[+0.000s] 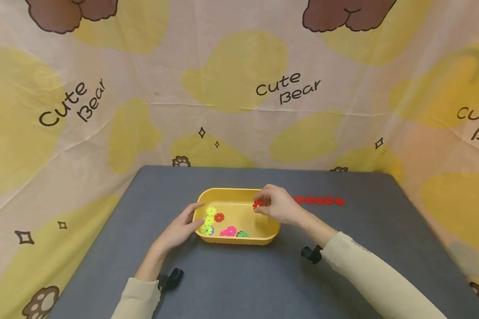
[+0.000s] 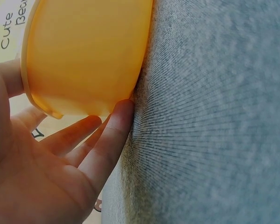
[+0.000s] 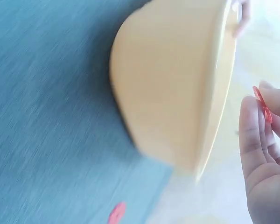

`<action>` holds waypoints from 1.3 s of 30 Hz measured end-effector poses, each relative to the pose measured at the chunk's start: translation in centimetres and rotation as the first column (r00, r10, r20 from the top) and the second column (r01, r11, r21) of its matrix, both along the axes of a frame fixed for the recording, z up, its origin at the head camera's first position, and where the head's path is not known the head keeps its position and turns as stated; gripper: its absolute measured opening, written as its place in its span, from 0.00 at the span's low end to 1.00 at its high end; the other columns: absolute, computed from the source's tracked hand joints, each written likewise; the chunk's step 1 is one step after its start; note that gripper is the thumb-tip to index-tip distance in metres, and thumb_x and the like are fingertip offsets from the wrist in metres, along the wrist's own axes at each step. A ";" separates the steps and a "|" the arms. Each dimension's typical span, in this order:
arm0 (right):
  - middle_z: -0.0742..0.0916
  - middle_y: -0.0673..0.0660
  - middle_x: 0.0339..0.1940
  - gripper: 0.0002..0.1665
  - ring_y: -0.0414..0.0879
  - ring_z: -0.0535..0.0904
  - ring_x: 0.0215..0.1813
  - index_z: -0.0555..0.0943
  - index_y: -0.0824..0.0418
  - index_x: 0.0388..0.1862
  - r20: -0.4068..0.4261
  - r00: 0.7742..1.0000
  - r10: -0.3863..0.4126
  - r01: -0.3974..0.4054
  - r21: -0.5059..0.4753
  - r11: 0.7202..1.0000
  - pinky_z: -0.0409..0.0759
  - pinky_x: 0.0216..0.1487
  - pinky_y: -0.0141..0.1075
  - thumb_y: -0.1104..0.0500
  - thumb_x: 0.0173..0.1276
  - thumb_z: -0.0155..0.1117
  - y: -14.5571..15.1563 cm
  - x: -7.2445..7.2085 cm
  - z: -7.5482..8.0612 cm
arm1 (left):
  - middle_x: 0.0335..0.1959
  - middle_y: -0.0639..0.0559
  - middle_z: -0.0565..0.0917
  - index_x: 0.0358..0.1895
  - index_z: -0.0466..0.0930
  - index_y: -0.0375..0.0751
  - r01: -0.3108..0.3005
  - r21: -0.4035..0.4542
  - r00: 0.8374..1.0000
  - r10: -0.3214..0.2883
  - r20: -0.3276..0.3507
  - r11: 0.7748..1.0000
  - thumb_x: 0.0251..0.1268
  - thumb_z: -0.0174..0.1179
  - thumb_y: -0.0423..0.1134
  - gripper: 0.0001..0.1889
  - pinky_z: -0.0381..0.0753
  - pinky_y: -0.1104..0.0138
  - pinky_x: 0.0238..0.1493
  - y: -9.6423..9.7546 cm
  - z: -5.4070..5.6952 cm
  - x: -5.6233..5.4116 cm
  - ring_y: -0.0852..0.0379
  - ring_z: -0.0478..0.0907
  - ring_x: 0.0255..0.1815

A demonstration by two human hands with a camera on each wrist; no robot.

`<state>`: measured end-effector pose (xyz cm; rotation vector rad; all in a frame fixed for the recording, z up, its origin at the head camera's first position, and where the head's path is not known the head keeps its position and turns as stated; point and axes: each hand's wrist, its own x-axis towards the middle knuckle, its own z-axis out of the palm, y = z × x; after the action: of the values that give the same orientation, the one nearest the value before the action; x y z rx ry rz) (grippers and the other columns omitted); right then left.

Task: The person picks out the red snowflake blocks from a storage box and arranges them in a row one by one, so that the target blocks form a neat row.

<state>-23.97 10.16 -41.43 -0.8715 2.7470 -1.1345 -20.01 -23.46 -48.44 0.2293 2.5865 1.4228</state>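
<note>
A yellow plastic tub (image 1: 239,240) sits on the table with several toothed, flower-shaped plastic discs inside. My left hand (image 1: 180,228) holds the tub's left end, thumb over the rim and fingers along the outer wall (image 2: 84,56). Over the tub's right end, my right hand (image 1: 281,204) pinches a red flower disc (image 3: 263,106) between thumb and fingertips, above the rim. In the tub lie yellow discs (image 1: 210,219), one red disc (image 1: 219,217), pink discs (image 1: 230,231) and a green disc (image 1: 242,234).
A row of several red discs (image 1: 319,200) lies on the grey table (image 1: 239,283) to the right of the tub, partly behind my right hand. A printed cloth (image 1: 231,75) hangs behind the table and along its sides.
</note>
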 end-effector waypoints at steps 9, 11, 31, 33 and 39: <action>0.84 0.51 0.40 0.17 0.44 0.79 0.37 0.88 0.61 0.49 -0.044 0.990 -0.133 0.130 -0.048 0.990 0.80 0.36 0.37 0.59 0.61 0.78 6.8 -0.5 -0.7 | 0.80 0.39 0.57 0.76 0.61 0.52 0.003 -0.004 1.000 -0.003 0.001 1.000 0.75 0.59 0.49 0.31 0.63 0.40 0.71 -0.1 0.1 0.0 0.34 0.59 0.77; 0.84 0.52 0.40 0.17 0.44 0.80 0.37 0.88 0.61 0.49 -0.049 0.984 -0.174 0.171 -0.053 0.984 0.80 0.35 0.37 0.59 0.62 0.78 8.4 -0.7 -0.8 | 0.80 0.39 0.57 0.76 0.61 0.52 0.005 0.001 1.000 -0.005 0.000 1.000 0.75 0.59 0.49 0.31 0.63 0.40 0.71 0.0 0.2 0.0 0.34 0.59 0.77; 0.81 0.67 0.54 0.24 0.59 0.82 0.46 0.83 0.69 0.57 0.017 0.879 -0.476 0.475 0.033 0.879 0.79 0.38 0.42 0.55 0.69 0.72 20.7 -2.0 -3.4 | 0.80 0.39 0.57 0.77 0.61 0.52 0.004 0.001 1.000 -0.004 -0.002 1.000 0.75 0.59 0.51 0.32 0.61 0.39 0.71 -0.1 0.1 0.0 0.33 0.57 0.78; 0.81 0.68 0.53 0.24 0.59 0.83 0.46 0.82 0.69 0.57 0.021 0.872 -0.489 0.488 0.036 0.872 0.79 0.38 0.41 0.54 0.69 0.71 21.4 -2.1 -3.6 | 0.80 0.39 0.57 0.77 0.61 0.52 0.003 0.001 1.000 -0.003 -0.003 1.000 0.75 0.59 0.51 0.31 0.60 0.38 0.72 -0.1 0.1 0.0 0.33 0.57 0.78; 0.89 0.66 0.43 0.25 0.53 0.88 0.39 0.81 0.72 0.58 0.036 0.859 -0.510 0.508 0.052 0.860 0.81 0.35 0.39 0.55 0.70 0.70 23.3 -2.6 -4.3 | 0.80 0.39 0.57 0.77 0.61 0.51 0.014 0.016 1.000 -0.014 -0.011 1.000 0.76 0.58 0.50 0.31 0.61 0.39 0.71 -0.2 -0.2 0.0 0.33 0.57 0.78</action>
<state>-26.61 33.43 -45.76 -0.0894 3.0338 -1.1275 -20.03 -23.69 -48.62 0.2581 2.5773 1.4424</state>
